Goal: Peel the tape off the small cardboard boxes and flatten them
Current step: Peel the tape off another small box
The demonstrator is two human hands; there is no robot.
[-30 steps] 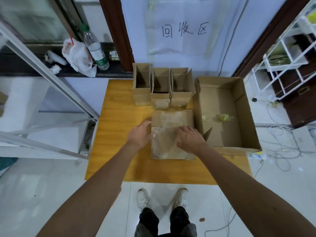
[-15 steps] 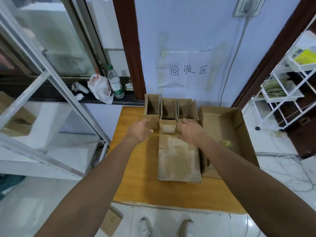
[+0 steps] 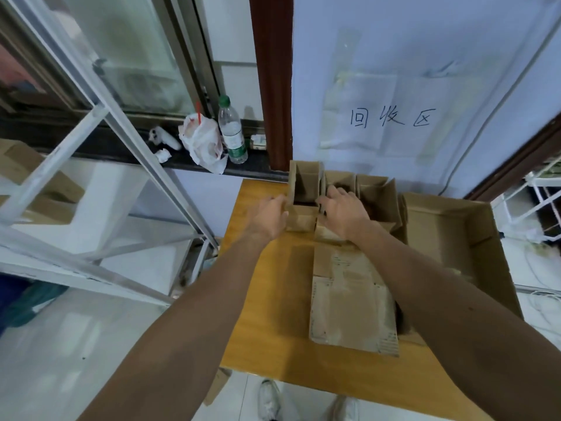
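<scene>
Three small open cardboard boxes stand in a row at the back of the wooden table (image 3: 264,305). My left hand (image 3: 268,218) grips the left wall of the leftmost small box (image 3: 305,189), thumb on its front. My right hand (image 3: 344,214) pinches that box's right wall, thumb inside and fingers in the gap toward the middle box (image 3: 344,180), which it partly hides. The rightmost small box (image 3: 376,194) stands untouched. A flattened cardboard box (image 3: 352,302) lies on the table under my right forearm.
A large open cardboard box (image 3: 473,235) stands at the table's right side. On the dark sill to the left are a plastic bottle (image 3: 232,132) and a white bag (image 3: 202,144). A metal frame (image 3: 145,165) stands left of the table, a white rack at far right.
Both hands left the flattened box and reached forward to the back row. They now hold the leftmost small box. The camera tilted up toward the wall.
</scene>
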